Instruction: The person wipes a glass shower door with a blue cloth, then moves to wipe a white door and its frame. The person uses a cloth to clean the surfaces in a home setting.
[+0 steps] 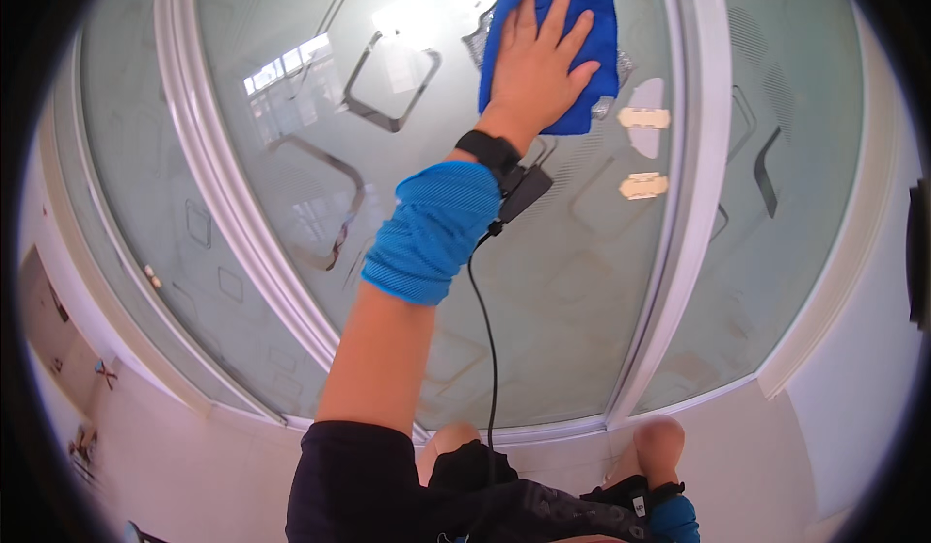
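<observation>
My left hand (543,63) lies flat with fingers spread on a blue cloth (601,68), pressing it against a frosted glass door panel (436,349) high up. The thumb points to the right. The cloth is spread out and partly covers a patterned patch of the glass. A black wristband and a blue sleeve (432,233) are on that forearm. Low at the right, next to my leg, my right hand (661,451) hangs down near a black band and another blue sleeve (674,521); its fingers cannot be made out.
White frame bars (703,155) run along both sides of the panel. Two cream-coloured fittings (644,186) sit on the glass near the right bar. From my left wrist a black cable (492,349) hangs toward my body. A pale tiled floor (194,485) lies below.
</observation>
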